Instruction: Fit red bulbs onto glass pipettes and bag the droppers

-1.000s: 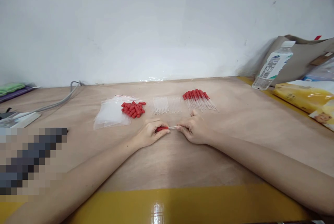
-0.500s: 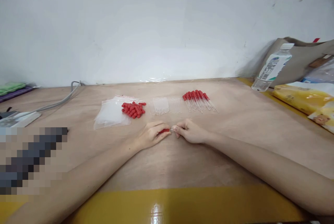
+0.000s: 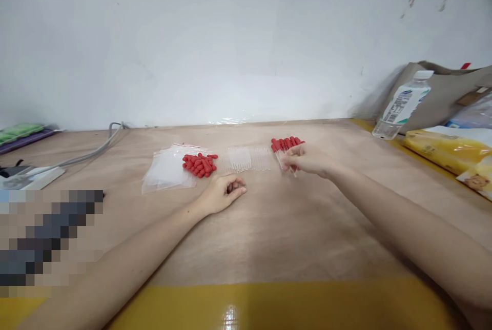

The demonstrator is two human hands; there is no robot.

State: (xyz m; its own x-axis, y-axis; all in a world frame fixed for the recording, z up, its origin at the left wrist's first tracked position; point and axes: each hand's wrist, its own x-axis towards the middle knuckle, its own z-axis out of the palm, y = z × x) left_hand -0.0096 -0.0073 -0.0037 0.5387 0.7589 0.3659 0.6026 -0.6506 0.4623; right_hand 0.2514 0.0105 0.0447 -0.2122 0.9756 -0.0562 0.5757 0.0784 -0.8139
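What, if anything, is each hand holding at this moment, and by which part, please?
The right hand pinches a dropper by its clear tube, at the row of finished droppers. The left hand rests loosely curled on the table, holding nothing.

The left hand [image 3: 223,192] is lying near the middle of the view, fingers loosely curled inward, nothing visibly in them, with the bare forearm running back toward the lower left. The right hand [image 3: 309,159] is reaching farther forward, knuckles up, fingertips pinched together and pointing left, with its arm stretching back to the lower right.
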